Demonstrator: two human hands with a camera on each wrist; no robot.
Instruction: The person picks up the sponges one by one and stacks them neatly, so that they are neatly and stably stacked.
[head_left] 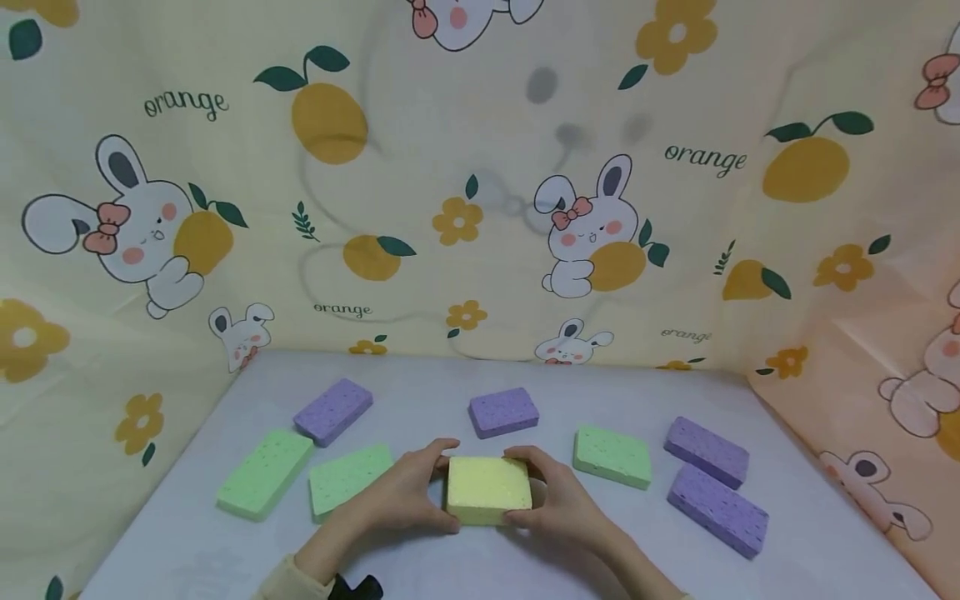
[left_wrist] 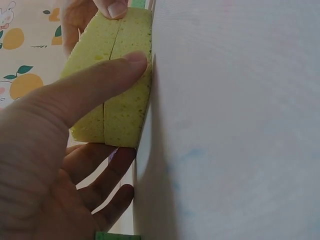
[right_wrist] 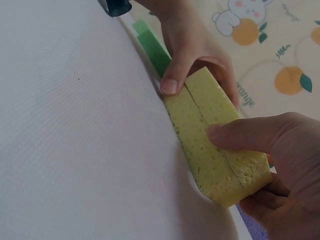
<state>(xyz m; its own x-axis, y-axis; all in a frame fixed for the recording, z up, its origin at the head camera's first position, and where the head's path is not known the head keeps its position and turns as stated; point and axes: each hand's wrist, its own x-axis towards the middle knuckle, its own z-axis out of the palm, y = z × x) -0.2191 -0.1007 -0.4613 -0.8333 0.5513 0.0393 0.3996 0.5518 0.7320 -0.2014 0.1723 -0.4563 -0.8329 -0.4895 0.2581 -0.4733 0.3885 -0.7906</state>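
Observation:
Two yellow sponges (head_left: 489, 487) lie one on top of the other at the front middle of the table, and the seam between them shows in both wrist views. My left hand (head_left: 405, 492) grips the left end of the stack, its thumb across the near side in the left wrist view. At the right end, my right hand (head_left: 562, 500) holds the stack, with the thumb pressed on the near face near the seam (right_wrist: 207, 122). The lower sponge is right at the tabletop. Fingers behind the stack are partly hidden in the head view.
Green sponges (head_left: 265, 475) lie on the left, one partly behind my left hand, and another green sponge (head_left: 612, 457) on the right. Several purple sponges (head_left: 504, 412) are spread along the back and right of the white table (head_left: 600, 567). A printed cloth (head_left: 450, 125) hangs behind.

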